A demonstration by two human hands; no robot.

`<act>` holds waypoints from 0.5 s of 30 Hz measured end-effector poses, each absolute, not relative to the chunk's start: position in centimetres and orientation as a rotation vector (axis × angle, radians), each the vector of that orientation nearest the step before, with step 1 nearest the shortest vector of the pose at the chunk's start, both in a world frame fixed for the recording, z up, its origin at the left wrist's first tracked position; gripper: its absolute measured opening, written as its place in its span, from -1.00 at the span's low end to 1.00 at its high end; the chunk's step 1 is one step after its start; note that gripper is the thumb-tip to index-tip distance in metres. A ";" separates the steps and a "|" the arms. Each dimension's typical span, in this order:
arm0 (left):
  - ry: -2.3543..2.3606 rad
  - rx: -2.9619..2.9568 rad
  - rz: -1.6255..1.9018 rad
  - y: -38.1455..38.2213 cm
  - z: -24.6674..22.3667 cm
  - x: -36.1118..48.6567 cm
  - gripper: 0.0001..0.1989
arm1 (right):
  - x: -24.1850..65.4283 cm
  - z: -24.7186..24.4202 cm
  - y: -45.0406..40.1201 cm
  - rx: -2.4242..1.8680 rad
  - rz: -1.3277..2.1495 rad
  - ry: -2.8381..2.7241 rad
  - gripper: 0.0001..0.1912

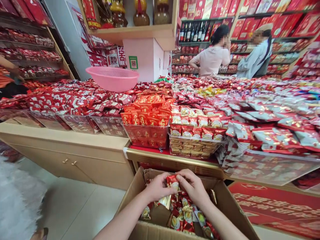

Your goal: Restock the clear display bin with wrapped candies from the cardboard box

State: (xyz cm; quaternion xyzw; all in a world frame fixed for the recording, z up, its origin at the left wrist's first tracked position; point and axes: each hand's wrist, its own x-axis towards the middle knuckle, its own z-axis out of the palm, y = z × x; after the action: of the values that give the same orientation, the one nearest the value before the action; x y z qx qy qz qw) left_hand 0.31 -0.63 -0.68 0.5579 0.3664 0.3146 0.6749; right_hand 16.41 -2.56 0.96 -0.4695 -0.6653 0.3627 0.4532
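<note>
Over an open cardboard box [150, 231], my left hand [158, 187] and my right hand [192, 186] hold a small red and cream candy packet [172, 181] between them. The left fingers press its left side, and the right thumb and fingers pinch its upper right. Loose packets [188, 216] in red, gold and cream lie in the box below. Just beyond the box, a clear bin [196, 142] holds rows of similar durian packets. To its left stands a clear bin of orange-red packets [147, 120].
A pink basket [112, 78] sits on the heaped candy at the back left. White and red packets [272, 133] overflow a bin at right. Two people [213, 58] stand by the far shelves. Another person's arm shows at far left, white fluff [17, 200] at lower left.
</note>
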 end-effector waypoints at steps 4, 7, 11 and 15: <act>0.753 1.195 0.723 -0.5 -0.5 -0.1 -0.65 | 17.5 5.6 -3.0 -1.146 0.692 -1.729 -0.82; 0.800 1.216 0.755 -0.5 -0.5 -0.3 -0.71 | 19.4 12.3 -1.6 -1.221 0.488 -1.713 -0.82; 0.881 1.283 0.781 -0.3 -0.9 -0.3 -0.74 | 21.9 20.1 4.7 -1.342 0.240 -1.641 -0.78; 0.871 1.339 0.787 -0.2 -0.9 -0.5 -0.75 | 22.4 22.3 10.9 -1.562 0.262 -1.703 -0.80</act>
State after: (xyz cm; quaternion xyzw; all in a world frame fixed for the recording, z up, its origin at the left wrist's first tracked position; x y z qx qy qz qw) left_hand -0.49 -0.17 -0.87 0.5843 0.3802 0.3435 0.6293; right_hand 22.40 10.93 22.34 -0.6164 -0.6723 0.1034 0.3966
